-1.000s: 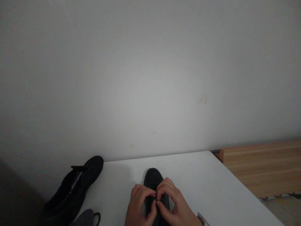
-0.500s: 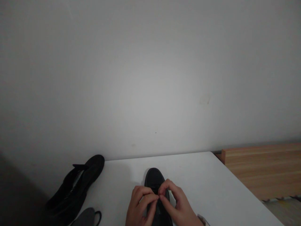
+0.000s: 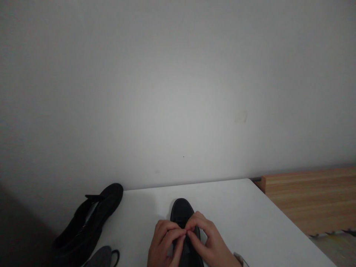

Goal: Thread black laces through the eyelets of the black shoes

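A black shoe (image 3: 181, 210) lies on the white table with its rounded toe pointing toward the wall. Over its middle, my left hand (image 3: 167, 243) comes from the left with thumb and forefinger pinched together. My right hand (image 3: 207, 239) meets it from the right, also in a pinch, the fingertips of both nearly touching. Whatever is between the fingertips is too small and dark to make out. The hands cover the middle of the shoe, and its heel end runs out of the frame at the bottom.
A second black shoe (image 3: 96, 218) with its tongue sticking up lies at the left by the wall. In front of it is a dark grey object with a black loop (image 3: 101, 257). The white table (image 3: 236, 207) meets the wall; a wooden board (image 3: 308, 200) stands beyond its right edge.
Both hands hold almost the same pinch over the shoe. The right fingertips have shifted very slightly left, closer to the left ones.
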Available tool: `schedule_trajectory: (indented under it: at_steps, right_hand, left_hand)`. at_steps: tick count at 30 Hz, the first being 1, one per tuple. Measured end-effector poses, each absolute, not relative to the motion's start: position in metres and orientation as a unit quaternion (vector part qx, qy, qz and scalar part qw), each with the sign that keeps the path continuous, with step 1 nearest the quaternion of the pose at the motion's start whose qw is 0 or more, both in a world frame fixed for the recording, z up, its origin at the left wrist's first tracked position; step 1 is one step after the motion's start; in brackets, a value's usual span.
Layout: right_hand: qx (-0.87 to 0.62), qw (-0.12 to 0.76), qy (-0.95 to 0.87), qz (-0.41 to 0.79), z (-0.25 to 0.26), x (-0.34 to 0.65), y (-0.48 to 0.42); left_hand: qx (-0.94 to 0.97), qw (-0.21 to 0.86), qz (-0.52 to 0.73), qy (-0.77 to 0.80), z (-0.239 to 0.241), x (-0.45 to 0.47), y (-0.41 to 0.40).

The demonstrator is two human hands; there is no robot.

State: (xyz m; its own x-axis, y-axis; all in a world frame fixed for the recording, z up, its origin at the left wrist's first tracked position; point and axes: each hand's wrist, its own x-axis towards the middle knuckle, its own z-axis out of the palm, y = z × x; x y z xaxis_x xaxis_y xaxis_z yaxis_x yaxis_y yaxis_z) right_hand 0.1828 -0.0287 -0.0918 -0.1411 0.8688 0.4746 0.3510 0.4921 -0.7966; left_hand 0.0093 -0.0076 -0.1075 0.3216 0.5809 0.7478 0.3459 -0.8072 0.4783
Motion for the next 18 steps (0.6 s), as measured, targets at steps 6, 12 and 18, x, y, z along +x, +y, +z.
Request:
schedule_trajectory:
  at_steps: [6,12,18]
  right_hand:
    - [-0.428,0.501,-0.707,0.257,-0.0931,0.1807,-0.0289]
    - [-0.426,0.512,-0.708,0.236,-0.0951,0.1801,-0.0302]
    - [-0.443,0.515,-0.701,0.215,-0.0988,0.1803,-0.0275]
  left_hand:
    - [0.79,0.133,0.517,0.303,-0.1089,0.008,-0.0105]
    - [0.755,0.166,0.543,0.329,-0.1089,0.0118,-0.0144]
    - [0.742,0.185,0.561,0.317,-0.1047,0.0095,-0.0135]
